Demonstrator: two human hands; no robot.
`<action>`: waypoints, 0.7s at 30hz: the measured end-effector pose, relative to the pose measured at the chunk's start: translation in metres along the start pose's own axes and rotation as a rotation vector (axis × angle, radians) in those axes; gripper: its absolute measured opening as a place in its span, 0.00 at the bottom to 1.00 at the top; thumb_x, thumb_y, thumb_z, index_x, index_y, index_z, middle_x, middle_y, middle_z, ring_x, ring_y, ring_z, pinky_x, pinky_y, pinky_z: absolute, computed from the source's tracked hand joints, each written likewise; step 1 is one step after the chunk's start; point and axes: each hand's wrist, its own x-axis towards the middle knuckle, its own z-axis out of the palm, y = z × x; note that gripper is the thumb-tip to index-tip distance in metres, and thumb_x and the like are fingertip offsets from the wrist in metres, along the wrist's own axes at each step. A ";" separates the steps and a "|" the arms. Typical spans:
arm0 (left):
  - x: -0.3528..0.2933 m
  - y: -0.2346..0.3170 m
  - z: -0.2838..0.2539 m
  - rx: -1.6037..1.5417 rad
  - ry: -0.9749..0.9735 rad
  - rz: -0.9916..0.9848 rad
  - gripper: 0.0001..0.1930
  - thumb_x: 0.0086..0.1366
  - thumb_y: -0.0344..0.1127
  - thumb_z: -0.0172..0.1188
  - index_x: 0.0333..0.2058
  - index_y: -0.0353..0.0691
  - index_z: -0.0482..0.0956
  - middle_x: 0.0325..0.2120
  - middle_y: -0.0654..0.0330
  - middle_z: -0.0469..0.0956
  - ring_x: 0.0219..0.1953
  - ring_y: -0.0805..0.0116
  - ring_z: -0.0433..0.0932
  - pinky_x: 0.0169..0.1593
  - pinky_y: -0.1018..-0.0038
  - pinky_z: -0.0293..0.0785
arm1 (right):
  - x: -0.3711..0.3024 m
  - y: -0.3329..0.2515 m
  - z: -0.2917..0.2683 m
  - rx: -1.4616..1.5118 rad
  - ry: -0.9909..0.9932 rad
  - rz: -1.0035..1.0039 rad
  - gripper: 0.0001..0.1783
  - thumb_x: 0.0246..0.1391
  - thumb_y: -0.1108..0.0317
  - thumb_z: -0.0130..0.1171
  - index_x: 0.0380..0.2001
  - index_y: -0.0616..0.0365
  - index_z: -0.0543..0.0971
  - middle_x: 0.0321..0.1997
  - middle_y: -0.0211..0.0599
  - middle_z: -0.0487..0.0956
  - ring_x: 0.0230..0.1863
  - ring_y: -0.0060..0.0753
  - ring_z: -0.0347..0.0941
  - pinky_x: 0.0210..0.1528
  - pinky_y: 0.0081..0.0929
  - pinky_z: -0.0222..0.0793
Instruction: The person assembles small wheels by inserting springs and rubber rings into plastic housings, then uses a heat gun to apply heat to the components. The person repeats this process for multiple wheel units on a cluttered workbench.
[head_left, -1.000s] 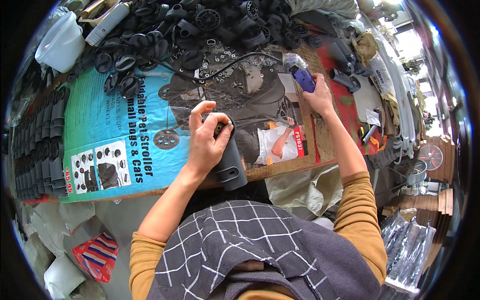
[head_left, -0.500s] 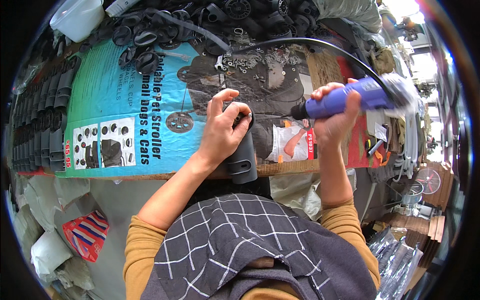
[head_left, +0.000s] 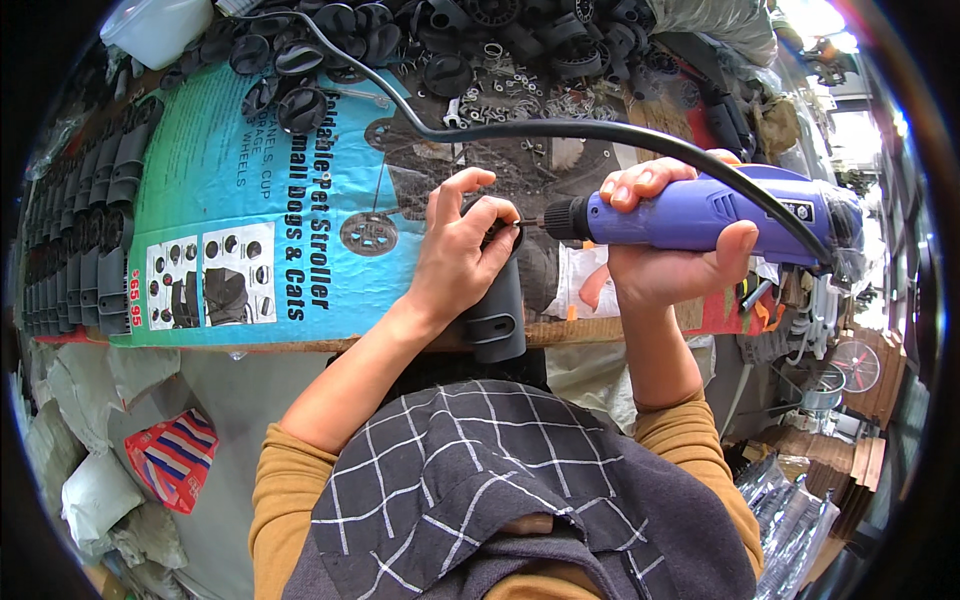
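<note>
1. Here the left hand (head_left: 455,265) is closed around the top of a dark grey moulded plastic tube fitting (head_left: 495,310), which stands at the near edge of the bench (head_left: 300,345), over a flattened teal printed cardboard box (head_left: 220,200).
2. The right hand (head_left: 665,270) wraps shut around a purple plastic corded electric screwdriver (head_left: 700,212), its bit touching the fitting's upper end.
3. The fitting looks stiff, light and smooth, so likely slippery; gripping its upper body seems wise.
4. The tool looks heavier, its thick black cable (head_left: 560,128) arching stiffly over piled black plastic parts (head_left: 400,40).
</note>
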 end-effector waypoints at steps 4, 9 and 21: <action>-0.001 0.000 0.000 0.011 -0.002 0.009 0.08 0.56 0.28 0.65 0.36 0.41 0.80 0.52 0.52 0.65 0.57 0.54 0.64 0.60 0.63 0.60 | -0.002 0.000 0.002 -0.060 -0.048 -0.033 0.40 0.50 0.30 0.52 0.51 0.53 0.64 0.29 0.43 0.75 0.28 0.40 0.73 0.37 0.42 0.69; -0.001 -0.004 0.000 0.003 -0.013 -0.007 0.09 0.55 0.34 0.66 0.33 0.41 0.77 0.49 0.53 0.67 0.50 0.50 0.65 0.53 0.58 0.63 | -0.014 -0.011 0.015 -0.270 -0.141 0.145 0.49 0.43 0.23 0.55 0.53 0.52 0.58 0.33 0.43 0.73 0.34 0.38 0.73 0.44 0.40 0.72; 0.000 -0.006 0.002 0.017 0.058 -0.005 0.11 0.46 0.30 0.66 0.30 0.41 0.75 0.47 0.51 0.67 0.48 0.50 0.65 0.52 0.58 0.65 | -0.020 -0.011 0.040 -0.447 -0.225 0.118 0.46 0.48 0.28 0.57 0.55 0.52 0.60 0.31 0.45 0.73 0.32 0.40 0.73 0.39 0.43 0.73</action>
